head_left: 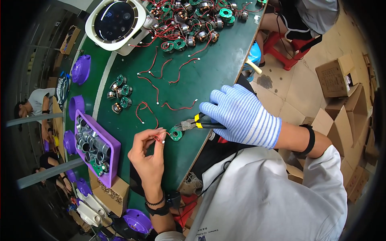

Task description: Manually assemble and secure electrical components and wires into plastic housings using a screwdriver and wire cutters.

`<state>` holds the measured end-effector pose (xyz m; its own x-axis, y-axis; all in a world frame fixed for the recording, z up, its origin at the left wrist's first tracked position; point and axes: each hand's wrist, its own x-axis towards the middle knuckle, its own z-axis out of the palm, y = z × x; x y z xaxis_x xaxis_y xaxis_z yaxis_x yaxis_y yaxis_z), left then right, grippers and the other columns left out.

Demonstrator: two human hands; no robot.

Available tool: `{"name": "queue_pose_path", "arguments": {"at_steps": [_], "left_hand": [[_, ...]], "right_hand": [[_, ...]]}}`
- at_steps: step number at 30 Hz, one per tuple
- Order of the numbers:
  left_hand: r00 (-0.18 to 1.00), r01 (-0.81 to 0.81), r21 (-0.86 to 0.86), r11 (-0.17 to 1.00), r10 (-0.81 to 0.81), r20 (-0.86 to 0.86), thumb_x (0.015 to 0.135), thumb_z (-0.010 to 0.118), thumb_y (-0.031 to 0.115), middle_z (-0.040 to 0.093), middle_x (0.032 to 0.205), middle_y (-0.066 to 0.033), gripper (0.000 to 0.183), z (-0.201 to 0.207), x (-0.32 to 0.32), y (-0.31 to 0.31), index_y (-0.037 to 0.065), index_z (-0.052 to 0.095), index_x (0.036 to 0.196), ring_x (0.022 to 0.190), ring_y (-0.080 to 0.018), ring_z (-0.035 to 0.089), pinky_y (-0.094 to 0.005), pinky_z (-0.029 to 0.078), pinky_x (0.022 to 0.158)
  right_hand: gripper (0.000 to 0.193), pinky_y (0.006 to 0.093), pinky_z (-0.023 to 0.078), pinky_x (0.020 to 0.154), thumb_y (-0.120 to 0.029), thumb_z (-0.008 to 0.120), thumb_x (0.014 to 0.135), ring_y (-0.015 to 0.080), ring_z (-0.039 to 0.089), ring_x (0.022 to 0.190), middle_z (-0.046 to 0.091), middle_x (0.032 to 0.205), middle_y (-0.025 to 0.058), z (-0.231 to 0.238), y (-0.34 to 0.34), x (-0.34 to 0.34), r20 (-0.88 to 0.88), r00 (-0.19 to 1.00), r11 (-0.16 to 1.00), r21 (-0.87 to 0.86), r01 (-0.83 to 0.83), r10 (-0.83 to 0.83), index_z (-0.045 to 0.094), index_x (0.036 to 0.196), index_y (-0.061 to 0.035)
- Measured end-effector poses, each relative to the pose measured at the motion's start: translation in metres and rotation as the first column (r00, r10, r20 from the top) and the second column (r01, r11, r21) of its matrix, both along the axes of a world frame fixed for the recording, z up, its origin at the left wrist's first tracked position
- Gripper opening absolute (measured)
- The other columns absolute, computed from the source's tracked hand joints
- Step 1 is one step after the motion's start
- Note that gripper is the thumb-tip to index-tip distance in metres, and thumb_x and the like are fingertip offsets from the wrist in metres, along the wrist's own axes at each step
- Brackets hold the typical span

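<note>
My right hand (237,114), in a blue-and-white striped glove, is closed around the black-and-yellow handles of a pair of pliers (188,124). The jaws of the pliers reach the edge of a small motor with a green circuit board (175,134). Bare, my left hand (149,150) pinches a red wire (157,138) with a white connector, which runs to that green board. Several loose red wires (169,107) with white plugs lie on the green table ahead of my hands. A small group of motors (120,93) sits to their left.
A large heap of wired motors (189,22) covers the far table, beside a white device with a black display (114,21). At left is a purple tray (113,160) of metal cylinders. Cardboard boxes (333,76) and a red stool (287,50) stand right; other people work nearby.
</note>
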<state>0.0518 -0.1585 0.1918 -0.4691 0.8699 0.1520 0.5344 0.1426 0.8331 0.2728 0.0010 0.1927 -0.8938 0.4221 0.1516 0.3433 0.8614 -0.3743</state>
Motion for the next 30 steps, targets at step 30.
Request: {"name": "queue_pose_path", "arguments": {"at_steps": [30], "left_hand": [[0.873,-0.261,-0.192,0.946,0.147,-0.465,0.084,0.080,0.009,0.067,0.096,-0.0142,0.035,0.043,-0.080,0.040,0.002,0.068,0.117,0.081,-0.0262,0.064,-0.0385,0.053,0.073]], "right_hand": [[0.044,0.0447,0.054,0.081,-0.016,0.081,0.072,0.0342,0.064,0.090,0.062,0.095,0.0125,-0.016,0.019,-0.012,-0.316,0.894,0.944,-0.195,0.267,-0.318,0.066,0.113,-0.0092]]}}
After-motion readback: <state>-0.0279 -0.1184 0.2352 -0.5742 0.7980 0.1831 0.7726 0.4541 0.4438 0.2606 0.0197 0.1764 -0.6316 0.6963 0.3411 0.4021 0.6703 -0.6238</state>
